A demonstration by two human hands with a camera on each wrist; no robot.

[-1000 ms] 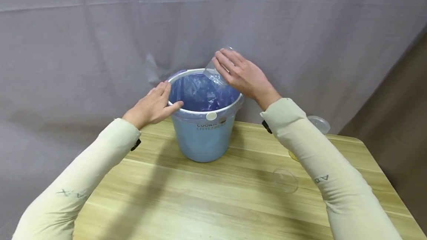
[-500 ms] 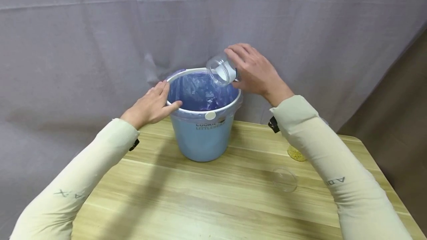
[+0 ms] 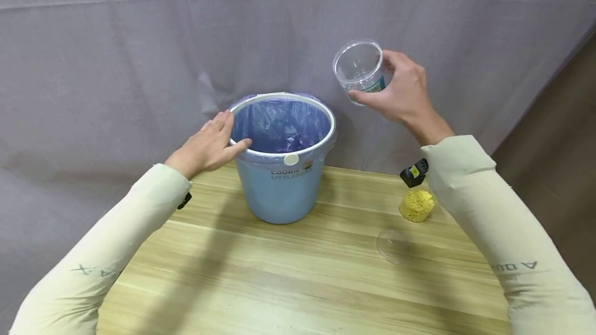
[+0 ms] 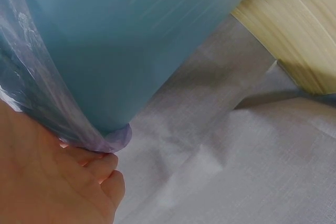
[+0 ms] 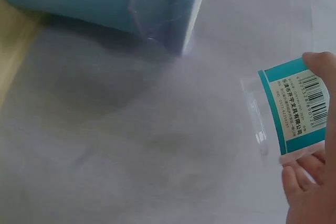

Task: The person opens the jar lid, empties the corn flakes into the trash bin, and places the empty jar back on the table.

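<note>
My right hand (image 3: 410,87) grips a clear plastic jar (image 3: 357,66) above and right of the bin, its mouth tilted up toward the camera. I see no contents through its open mouth. In the right wrist view, a teal and white barcode label (image 5: 298,106) wraps the jar's side. My left hand (image 3: 205,143) rests on the left rim of a light blue bin (image 3: 279,195), thumb over the front edge, fingers extended along the side. The left wrist view has its fingertips (image 4: 113,184) at the edge of the purple bin liner (image 4: 100,141).
A clear container of yellow bits (image 3: 416,206) stands on the wooden table (image 3: 279,283), near my right sleeve. In front of it lies a clear round lid (image 3: 393,246). Grey cloth (image 3: 139,66) hangs behind the bin, with a brown drape (image 3: 563,133) at the right.
My right hand has moved up and right, away from over the bin, and turned the jar from tipped downward to mouth up. The yellow-filled container came into view. My left hand stays on the rim.
</note>
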